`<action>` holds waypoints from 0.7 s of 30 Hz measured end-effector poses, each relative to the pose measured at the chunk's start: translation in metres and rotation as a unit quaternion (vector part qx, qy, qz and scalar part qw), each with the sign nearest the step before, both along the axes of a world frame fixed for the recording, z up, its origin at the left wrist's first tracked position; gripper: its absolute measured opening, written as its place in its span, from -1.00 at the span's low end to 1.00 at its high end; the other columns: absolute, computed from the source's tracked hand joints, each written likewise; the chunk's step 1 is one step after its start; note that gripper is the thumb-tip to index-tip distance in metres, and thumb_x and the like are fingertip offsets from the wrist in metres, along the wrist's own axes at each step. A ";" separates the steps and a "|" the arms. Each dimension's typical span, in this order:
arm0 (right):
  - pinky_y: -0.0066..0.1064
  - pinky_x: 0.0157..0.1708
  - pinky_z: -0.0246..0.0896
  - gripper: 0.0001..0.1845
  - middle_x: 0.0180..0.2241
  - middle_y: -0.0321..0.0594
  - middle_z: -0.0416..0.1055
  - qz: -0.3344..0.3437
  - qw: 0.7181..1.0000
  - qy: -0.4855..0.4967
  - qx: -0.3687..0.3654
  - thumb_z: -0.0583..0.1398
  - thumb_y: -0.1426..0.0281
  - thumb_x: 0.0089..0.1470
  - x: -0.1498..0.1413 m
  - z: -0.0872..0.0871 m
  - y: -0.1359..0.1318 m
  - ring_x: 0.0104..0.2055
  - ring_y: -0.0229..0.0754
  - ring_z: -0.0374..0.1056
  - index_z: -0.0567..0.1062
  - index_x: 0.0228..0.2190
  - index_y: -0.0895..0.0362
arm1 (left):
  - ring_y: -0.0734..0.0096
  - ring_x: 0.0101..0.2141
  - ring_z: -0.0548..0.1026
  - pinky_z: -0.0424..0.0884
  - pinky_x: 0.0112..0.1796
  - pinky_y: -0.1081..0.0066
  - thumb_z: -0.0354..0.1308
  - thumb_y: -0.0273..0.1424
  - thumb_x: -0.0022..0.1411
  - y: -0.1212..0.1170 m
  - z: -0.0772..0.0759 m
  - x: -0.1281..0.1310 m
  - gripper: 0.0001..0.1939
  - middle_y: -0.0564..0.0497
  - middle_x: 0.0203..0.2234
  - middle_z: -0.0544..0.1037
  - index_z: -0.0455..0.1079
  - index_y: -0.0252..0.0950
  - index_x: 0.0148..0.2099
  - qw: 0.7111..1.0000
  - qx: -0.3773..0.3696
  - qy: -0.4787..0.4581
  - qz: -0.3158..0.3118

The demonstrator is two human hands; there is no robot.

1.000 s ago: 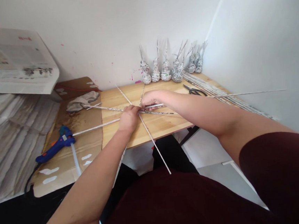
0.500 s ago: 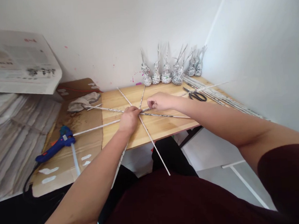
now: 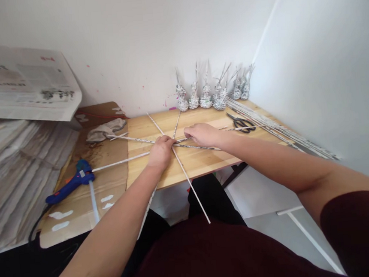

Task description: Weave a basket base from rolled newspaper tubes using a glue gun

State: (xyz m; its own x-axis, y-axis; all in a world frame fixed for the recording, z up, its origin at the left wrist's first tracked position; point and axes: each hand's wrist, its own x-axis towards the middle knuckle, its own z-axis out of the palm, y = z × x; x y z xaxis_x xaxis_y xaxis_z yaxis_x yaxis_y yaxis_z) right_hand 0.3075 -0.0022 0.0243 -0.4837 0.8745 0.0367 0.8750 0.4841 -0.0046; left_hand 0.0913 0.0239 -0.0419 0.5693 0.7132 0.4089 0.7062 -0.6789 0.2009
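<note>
Thin rolled newspaper sticks (image 3: 187, 172) cross one another in a star on the wooden tabletop, their ends spreading out in all directions. At the crossing, my left hand (image 3: 162, 151) presses down with its fingers closed around the centre, hiding most of it. Just right of the centre, my right hand (image 3: 200, 135) pinches one paper stick, whose far end (image 3: 244, 128) runs out to the right past the scissors. Another stick passes under my right wrist.
Black-handled scissors (image 3: 243, 123) lie right, beside a bundle of paper sticks (image 3: 267, 124). Several woven paper gourds (image 3: 206, 96) line the wall. Left, a blue glue gun (image 3: 74, 178) and a cloth glove (image 3: 104, 130) rest on cardboard (image 3: 110, 179), near stacked newspapers (image 3: 19, 170).
The stick in my right hand has swung lower, its far end now closer to the bundle. My left hand stays on the centre. The whole view has shifted slightly.
</note>
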 end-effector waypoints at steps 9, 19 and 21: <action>-0.38 -0.31 0.02 -0.73 -0.18 -0.08 0.47 0.025 0.999 -0.023 -0.010 0.09 0.57 0.12 -0.003 0.000 0.009 -0.23 -0.13 0.37 0.55 -0.22 0.16 | 0.20 -0.13 0.44 0.40 -0.05 0.27 0.00 -0.52 0.32 -0.002 0.001 0.000 -0.68 -0.11 -0.21 0.55 0.53 -0.24 -0.03 1.000 0.004 -0.001 -0.001; -0.32 -0.26 0.15 -0.78 -0.20 0.04 0.50 -0.005 0.996 -0.086 -0.012 0.15 0.43 0.07 -0.013 0.010 -0.001 -0.20 -0.02 0.39 0.58 -0.30 0.23 | 0.21 -0.12 0.44 0.39 -0.04 0.28 0.00 -0.53 0.32 -0.003 0.003 0.001 -0.67 -0.09 -0.19 0.54 0.53 -0.23 -0.02 1.000 -0.007 0.000 0.001; -0.27 -0.19 0.17 -0.76 -0.20 0.10 0.50 -0.001 0.993 -0.119 0.000 0.17 0.39 0.06 -0.019 0.016 -0.004 -0.12 0.07 0.37 0.59 -0.30 0.25 | 0.21 -0.11 0.44 0.38 -0.02 0.29 0.00 -0.53 0.32 -0.005 0.005 0.002 -0.68 -0.10 -0.18 0.54 0.53 -0.25 -0.02 1.000 -0.013 0.004 0.004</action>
